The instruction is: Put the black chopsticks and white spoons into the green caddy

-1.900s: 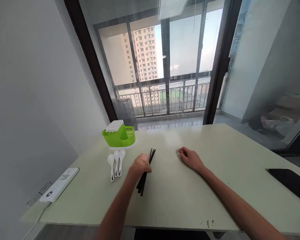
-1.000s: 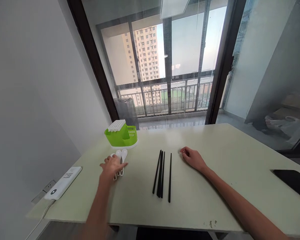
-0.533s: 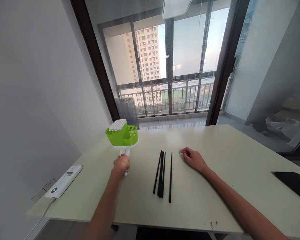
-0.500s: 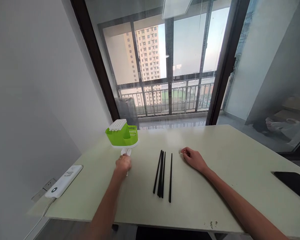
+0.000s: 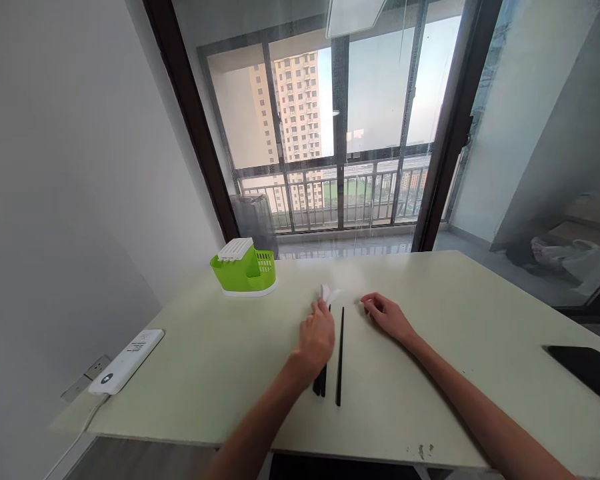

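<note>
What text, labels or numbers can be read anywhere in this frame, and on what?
Nothing can be read as words.
Power strip: dark printed marks near its far end and a round dark button near its near end, too small and blurred to read.
Green holder, chopsticks, the white spoons in the left hand, black object at the table's right edge: no visible print.

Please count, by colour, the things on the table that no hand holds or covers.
Green: 1 (cutlery caddy)
White: 1 (power strip)
Black: 2 (single chopstick, flat device)
Total: 4
Left out: blurred white spoons in the left hand, chopsticks under it.
</note>
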Demonstrator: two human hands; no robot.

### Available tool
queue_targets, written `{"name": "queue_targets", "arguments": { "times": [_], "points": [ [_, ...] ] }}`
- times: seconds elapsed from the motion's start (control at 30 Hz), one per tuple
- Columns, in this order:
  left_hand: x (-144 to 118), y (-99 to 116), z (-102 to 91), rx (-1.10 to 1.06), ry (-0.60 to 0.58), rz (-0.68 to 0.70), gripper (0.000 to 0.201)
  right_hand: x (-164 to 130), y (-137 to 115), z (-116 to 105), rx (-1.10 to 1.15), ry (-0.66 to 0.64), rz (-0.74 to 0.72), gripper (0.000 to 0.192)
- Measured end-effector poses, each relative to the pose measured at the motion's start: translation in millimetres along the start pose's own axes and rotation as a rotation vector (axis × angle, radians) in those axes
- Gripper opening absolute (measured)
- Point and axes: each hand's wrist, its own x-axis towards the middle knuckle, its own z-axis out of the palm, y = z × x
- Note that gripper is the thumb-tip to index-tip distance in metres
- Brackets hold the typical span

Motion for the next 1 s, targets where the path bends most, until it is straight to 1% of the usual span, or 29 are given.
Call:
{"name": "queue_targets", "arguments": {
  "times": [0.1,0.17,0.23,0.33,0.4,0.53,0.63,0.73,0.8,0.87,0.9,0.97,1.0],
  "points": [
    [-6.9,32.4,0.2,-0.047,-0.090,0.115,0.055,1.9,-6.6,-2.4,0.194,-0.014,0.021,0.046],
    [-10.5,50.9,4.8,-0.069,-0.113,0.164,0.059,2.7,-9.1,-4.5,0.373,-0.012,0.046,0.050],
    [-13.1,65.4,12.4,-0.077,-0.116,0.189,0.060,3.3,-8.5,-5.3,0.466,-0.015,0.062,0.050],
    [-16.0,78.7,26.6,-0.072,-0.093,0.201,0.055,4.6,-1.6,-2.2,0.361,-0.025,0.038,0.047],
    [-17.4,82.7,35.9,-0.055,-0.045,0.215,0.051,5.4,4.5,1.7,0.241,-0.027,0.002,0.046],
    [-18.0,85.1,48.6,0.010,0.051,0.280,0.048,5.4,10.9,6.9,0.094,-0.005,-0.052,0.041],
    [-17.5,87.1,51.7,0.070,0.063,0.338,0.043,3.9,9.2,6.9,0.069,0.017,-0.070,0.036],
    [-19.2,89.5,52.0,0.129,0.060,0.373,0.032,2.3,6.4,6.3,0.050,0.026,-0.084,0.034],
    [-20.2,88.0,50.3,0.140,0.057,0.361,0.036,1.8,5.6,6.1,0.049,0.023,-0.088,0.034],
    [-17.3,79.8,44.3,0.130,0.059,0.350,0.049,2.2,6.3,5.9,0.058,0.015,-0.090,0.035],
    [-13.2,71.9,38.8,0.125,0.067,0.353,0.055,2.7,7.1,5.6,0.067,0.013,-0.088,0.036],
    [2.3,47.2,21.7,0.140,0.126,0.376,0.060,4.2,9.5,4.3,0.091,0.015,-0.077,0.038],
    [13.5,30.3,10.4,0.158,0.175,0.359,0.058,5.2,11.1,3.5,0.105,0.023,-0.067,0.040]
  ]
}}
